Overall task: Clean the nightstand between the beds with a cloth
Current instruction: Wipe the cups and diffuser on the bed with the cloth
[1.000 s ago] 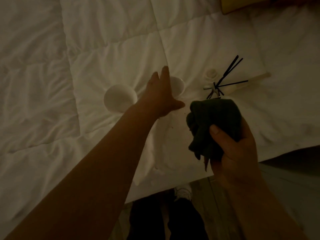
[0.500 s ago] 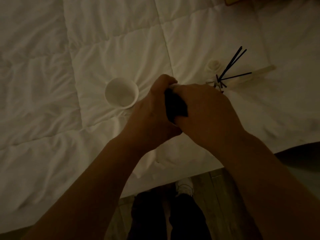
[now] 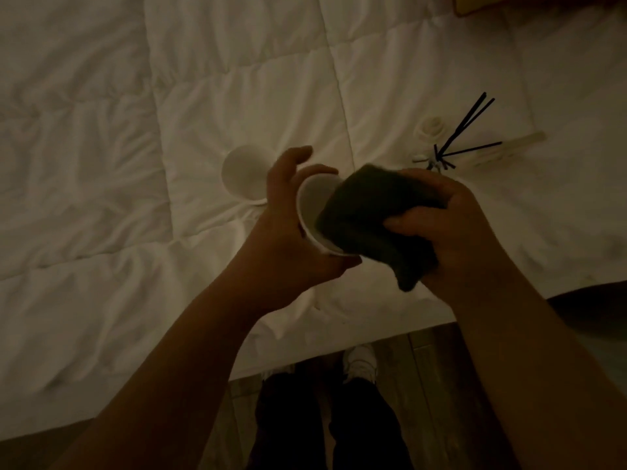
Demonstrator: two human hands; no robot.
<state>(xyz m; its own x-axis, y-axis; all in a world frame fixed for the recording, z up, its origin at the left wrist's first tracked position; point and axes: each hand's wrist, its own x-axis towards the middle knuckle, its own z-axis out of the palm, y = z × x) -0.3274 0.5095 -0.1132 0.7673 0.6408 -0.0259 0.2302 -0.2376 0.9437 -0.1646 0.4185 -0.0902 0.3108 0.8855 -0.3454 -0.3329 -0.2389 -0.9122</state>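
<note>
Item: white paper cup [image 3: 314, 212], tilted, above white quilted bedspread [image 3: 101, 164].
I see left hand [image 3: 288, 239] clasping it; right hand [image 3: 451, 232] clenched around dark crumpled cloth [image 3: 369, 218] touching its rim.

A: How much of the white cup [image 3: 314, 212] shows?
B: Little; the dark cloth [image 3: 369, 222] covers its mouth, and the left hand [image 3: 288, 239] hides its outside.
A: The yellow object [image 3: 481, 3] up top?
B: Cut by the edge, unidentifiable.
</note>
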